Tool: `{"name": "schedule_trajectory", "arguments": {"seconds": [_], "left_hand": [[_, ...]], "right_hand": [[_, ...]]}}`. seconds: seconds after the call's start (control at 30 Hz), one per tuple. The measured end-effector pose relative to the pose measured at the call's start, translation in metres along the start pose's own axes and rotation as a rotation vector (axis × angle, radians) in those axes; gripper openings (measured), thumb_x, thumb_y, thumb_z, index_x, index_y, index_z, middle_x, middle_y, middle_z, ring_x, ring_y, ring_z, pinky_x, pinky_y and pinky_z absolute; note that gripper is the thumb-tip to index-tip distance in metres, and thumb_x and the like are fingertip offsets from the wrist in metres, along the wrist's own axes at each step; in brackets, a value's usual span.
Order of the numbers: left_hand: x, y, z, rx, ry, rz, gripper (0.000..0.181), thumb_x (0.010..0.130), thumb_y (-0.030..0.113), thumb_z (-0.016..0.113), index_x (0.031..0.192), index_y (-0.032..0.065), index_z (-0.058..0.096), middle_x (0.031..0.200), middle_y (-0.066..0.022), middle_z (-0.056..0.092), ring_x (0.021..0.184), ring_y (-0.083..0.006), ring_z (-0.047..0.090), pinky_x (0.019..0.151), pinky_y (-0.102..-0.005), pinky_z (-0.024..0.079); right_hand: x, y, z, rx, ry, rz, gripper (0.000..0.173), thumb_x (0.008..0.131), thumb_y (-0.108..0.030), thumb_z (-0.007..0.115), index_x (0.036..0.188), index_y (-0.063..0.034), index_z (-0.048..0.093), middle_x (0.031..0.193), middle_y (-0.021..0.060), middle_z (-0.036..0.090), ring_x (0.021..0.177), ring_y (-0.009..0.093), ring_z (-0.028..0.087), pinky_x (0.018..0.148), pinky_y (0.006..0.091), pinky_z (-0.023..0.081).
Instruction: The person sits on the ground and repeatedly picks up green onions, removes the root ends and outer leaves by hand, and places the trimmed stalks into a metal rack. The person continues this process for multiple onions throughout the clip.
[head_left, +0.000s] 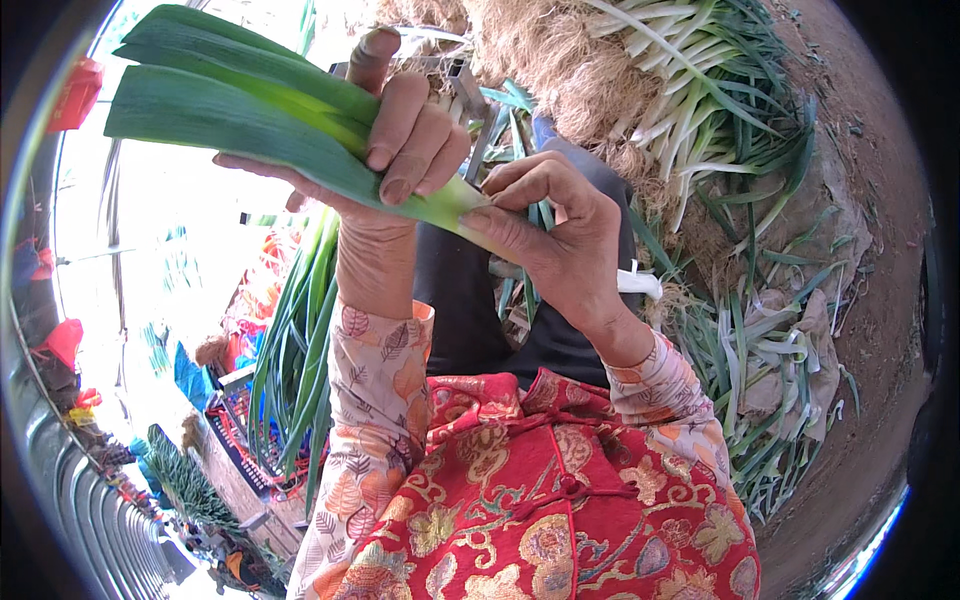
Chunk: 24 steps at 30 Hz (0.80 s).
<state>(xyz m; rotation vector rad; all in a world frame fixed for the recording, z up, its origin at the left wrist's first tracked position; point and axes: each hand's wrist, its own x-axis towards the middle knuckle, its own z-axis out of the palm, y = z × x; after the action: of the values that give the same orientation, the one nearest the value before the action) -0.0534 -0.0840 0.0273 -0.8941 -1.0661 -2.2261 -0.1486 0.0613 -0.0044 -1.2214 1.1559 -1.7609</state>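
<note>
A leek (247, 124) lies slantwise before me, its broad green leaves fanned to the upper left. My left hand (405, 135) wraps its fingers around the stalk where the leaves join. On the paler part lower down, my right hand (559, 232) pinches the stalk between thumb and fingers. A white leek end (640, 283) with roots shows beyond my right wrist; the rest of that leek is hidden behind the hand.
Rooty leeks (720, 90) are heaped at the upper right. Loose leaves (772, 375) lie on the ground at right. Long green leaves (292, 352) hang beside a plastic crate (240, 442) at left. A metal frame (469, 90) stands beyond my hands.
</note>
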Motion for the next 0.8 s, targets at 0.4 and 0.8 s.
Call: {"name": "schedule_trajectory", "arguments": {"seconds": [0.4,0.8], "left_hand": [[-0.019,0.016,-0.009,-0.013,0.027,-0.051,0.114,0.059,0.082,0.055,0.134,-0.0003,0.031,0.069,0.0019,0.045,0.051,-0.0061,0.049,0.05,-0.0218,0.036],[-0.015,0.006,0.008,0.462,1.275,0.055,0.086,0.062,0.08,0.053,0.093,-0.0001,0.053,0.058,0.001,0.038,0.052,-0.0132,0.04,0.054,-0.0272,0.034]], "right_hand": [[-0.039,-0.027,-0.157,1.11,-0.478,0.449,0.016,0.078,-0.004,0.065,0.081,-0.0051,0.05,0.07,0.0106,0.053,0.042,0.01,0.047,0.03,0.0226,0.038],[-0.083,0.007,-0.144,-0.894,0.016,0.223,0.034,0.072,-0.01,0.071,0.105,-0.0073,0.063,0.104,0.0099,0.061,0.099,0.025,0.057,0.087,0.0346,0.045]]}}
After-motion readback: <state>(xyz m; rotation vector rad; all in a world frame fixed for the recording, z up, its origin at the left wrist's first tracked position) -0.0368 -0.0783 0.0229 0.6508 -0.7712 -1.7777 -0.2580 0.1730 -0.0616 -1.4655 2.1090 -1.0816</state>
